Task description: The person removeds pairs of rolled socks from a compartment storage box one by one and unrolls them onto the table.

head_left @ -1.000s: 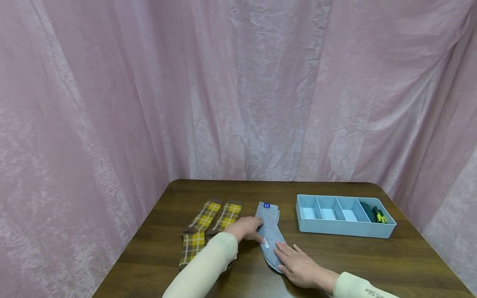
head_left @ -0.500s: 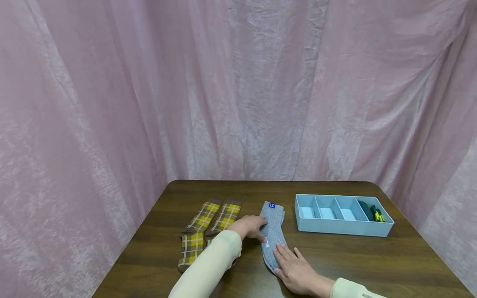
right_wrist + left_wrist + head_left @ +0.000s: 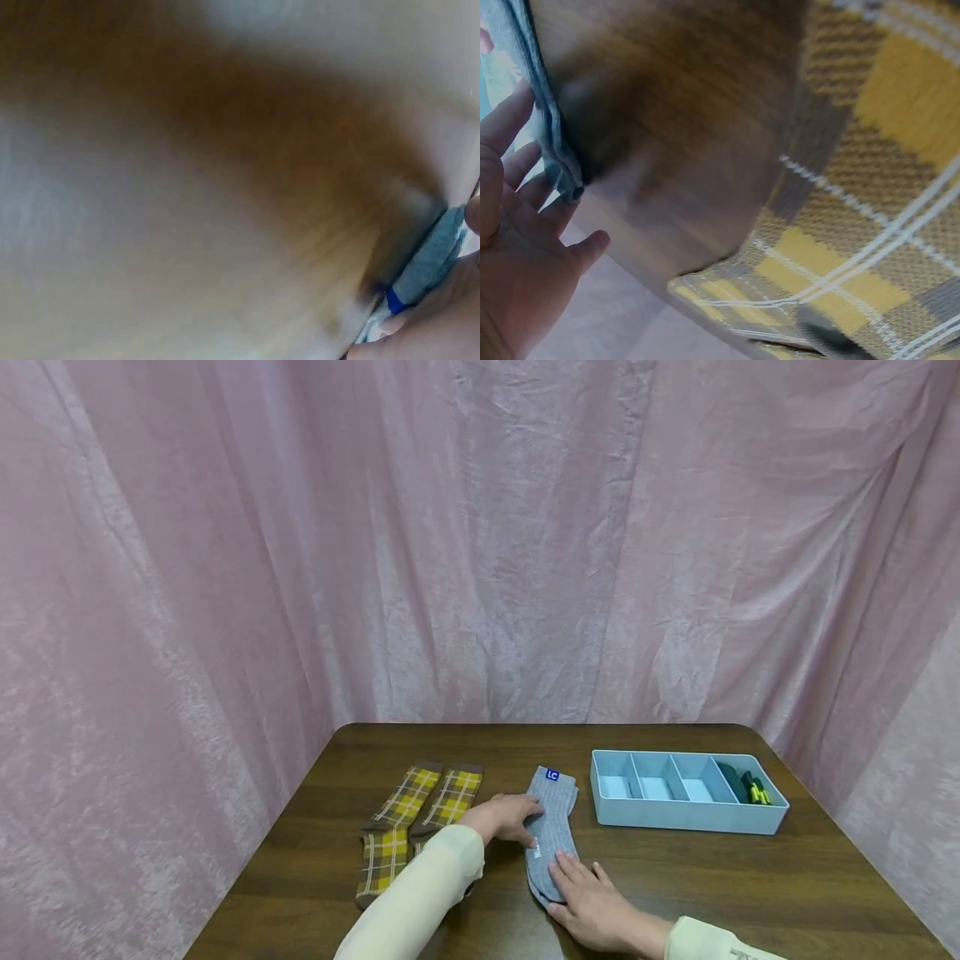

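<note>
A pair of grey-blue socks, one laid on the other with a dark blue tag at the cuff, lies flat on the wooden table. My left hand touches the left edge of the socks with fingers spread; the left wrist view shows that hand against the sock edge. My right hand rests on the foot end with its fingers straight. Low in the right wrist view, part of the grey sock shows beside the hand. Left of my left forearm lie yellow-and-brown plaid socks, partly hidden by the sleeve.
A light blue divided box stands at the right. Its rightmost compartment holds a dark green item and black-and-yellow objects. The table's far edge meets a pink curtain.
The grey socks have shifted slightly right at the cuff end, and my left hand has moved right with them. My right hand stays on the foot end. The view has turned a little.
</note>
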Action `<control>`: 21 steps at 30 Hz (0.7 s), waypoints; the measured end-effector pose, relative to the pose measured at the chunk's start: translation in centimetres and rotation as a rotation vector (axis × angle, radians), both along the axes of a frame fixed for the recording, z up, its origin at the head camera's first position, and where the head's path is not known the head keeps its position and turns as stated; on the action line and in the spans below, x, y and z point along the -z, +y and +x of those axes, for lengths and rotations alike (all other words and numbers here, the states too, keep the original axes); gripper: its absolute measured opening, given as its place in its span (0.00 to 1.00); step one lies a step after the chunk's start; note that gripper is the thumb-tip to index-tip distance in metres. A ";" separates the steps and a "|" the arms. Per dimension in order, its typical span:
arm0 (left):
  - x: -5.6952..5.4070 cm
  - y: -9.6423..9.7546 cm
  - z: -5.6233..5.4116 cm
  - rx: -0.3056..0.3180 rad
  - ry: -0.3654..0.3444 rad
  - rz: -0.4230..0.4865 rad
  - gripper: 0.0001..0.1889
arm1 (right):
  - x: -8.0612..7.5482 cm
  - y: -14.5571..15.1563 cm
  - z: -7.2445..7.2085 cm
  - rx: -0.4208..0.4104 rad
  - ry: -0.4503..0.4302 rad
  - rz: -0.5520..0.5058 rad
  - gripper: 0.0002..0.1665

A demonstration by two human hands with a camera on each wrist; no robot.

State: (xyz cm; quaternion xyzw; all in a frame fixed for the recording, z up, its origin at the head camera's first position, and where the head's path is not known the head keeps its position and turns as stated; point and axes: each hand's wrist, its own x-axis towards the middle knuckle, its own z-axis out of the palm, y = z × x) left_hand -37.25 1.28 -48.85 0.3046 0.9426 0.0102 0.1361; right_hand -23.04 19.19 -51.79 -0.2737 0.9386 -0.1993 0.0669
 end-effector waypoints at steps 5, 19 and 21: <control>0.5 -0.7 0.1 -0.004 0.031 0.080 0.33 | -0.8 0.3 -0.2 0.012 -0.024 -0.069 0.37; 0.7 -3.7 -0.4 -0.201 0.018 0.353 0.31 | -0.3 3.5 -3.3 0.222 0.056 -0.163 0.28; 0.7 -3.7 -0.4 -0.218 0.020 0.349 0.30 | -0.2 3.7 -3.4 0.227 0.044 -0.145 0.27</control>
